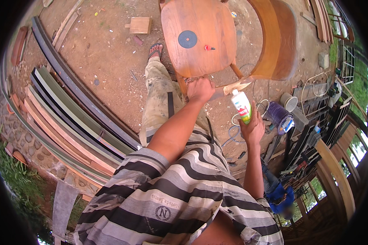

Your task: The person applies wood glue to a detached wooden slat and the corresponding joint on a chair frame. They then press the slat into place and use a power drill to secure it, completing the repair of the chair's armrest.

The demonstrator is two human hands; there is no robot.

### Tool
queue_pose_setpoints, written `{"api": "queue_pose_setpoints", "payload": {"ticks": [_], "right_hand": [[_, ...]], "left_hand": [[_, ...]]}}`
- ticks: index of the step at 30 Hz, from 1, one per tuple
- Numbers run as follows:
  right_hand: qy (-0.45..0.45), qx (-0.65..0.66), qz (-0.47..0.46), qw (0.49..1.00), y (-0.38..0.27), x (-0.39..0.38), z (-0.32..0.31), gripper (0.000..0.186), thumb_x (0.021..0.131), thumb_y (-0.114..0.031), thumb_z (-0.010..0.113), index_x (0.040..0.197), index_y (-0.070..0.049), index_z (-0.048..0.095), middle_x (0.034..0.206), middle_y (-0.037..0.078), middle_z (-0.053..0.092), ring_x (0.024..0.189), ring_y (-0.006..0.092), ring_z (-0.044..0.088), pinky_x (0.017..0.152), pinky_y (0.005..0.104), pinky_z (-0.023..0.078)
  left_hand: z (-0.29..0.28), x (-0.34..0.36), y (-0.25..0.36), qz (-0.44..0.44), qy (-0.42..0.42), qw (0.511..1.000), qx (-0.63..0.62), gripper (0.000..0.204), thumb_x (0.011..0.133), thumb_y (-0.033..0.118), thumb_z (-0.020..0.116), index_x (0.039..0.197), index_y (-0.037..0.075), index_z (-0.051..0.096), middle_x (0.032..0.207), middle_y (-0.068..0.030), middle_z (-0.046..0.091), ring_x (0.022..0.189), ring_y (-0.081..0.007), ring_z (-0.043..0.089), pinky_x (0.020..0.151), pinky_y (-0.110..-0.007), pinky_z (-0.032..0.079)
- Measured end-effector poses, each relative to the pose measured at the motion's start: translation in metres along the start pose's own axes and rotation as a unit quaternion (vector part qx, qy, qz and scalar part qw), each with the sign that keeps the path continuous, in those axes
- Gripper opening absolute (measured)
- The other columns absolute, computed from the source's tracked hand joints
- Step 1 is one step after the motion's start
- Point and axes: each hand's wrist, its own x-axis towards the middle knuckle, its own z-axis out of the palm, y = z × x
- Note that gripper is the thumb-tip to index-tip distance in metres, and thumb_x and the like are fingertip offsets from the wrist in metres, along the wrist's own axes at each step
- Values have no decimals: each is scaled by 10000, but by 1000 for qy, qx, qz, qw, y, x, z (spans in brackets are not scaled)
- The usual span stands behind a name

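Note:
A brown wooden chair [200, 32] lies in front of me, its curved backrest [280, 41] off to the right. My left hand [201, 89] is closed around the chair's frame just below the near edge of the seat. In my right hand [253, 126] is a white glue bottle [241, 104] with a red and green label. Its white tip points at a patch of pale, splintered wood [236, 86] on the frame; whether they touch I cannot tell. On the seat rest a dark round disc [187, 39] and a small red and black piece [209, 48].
Long timber and metal bars [77, 118] are stacked at the left. A wooden block [140, 25] sits on the dirt ground. To the right stand a purple bucket [279, 116] and a pale bucket [289, 101] among cables. A person in blue [281, 198] is at lower right.

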Motion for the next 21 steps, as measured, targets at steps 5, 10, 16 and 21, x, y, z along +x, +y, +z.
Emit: {"api": "queue_pose_setpoints", "payload": {"ticks": [5,10,16,21], "right_hand": [[65,84,-41,994,10,-12,-2,801,711,-118,896,1426,-80,537,1276,167,642,1196,394,607,1015,507,461],[106,150,-68,981,16,-23,-13,725,730,-71,882,1376,-40,553,1285,186,626,1176,399,612,1026,476,468],[136,227,-89,960,23,-34,-22,704,768,-74,844,1395,-10,529,1321,185,618,1267,339,600,1102,432,445],[176,263,-109,942,16,-35,-32,721,731,-8,817,1390,-1,526,1365,199,608,1307,362,583,1123,454,443]], "left_hand": [[3,-1,-1,-2,1,1000,1,355,946,311,546,1056,30,732,970,-199,766,945,-352,744,970,-447,519],[1,-1,1,-18,-15,1000,1,377,946,331,551,957,30,778,955,-193,768,923,-352,748,904,-447,556],[9,0,-2,1,26,1000,6,390,957,337,544,928,28,781,950,-198,766,919,-357,749,884,-449,567],[15,3,-5,12,42,999,2,344,940,312,566,1021,22,733,954,-222,763,907,-368,755,861,-477,572]]}}
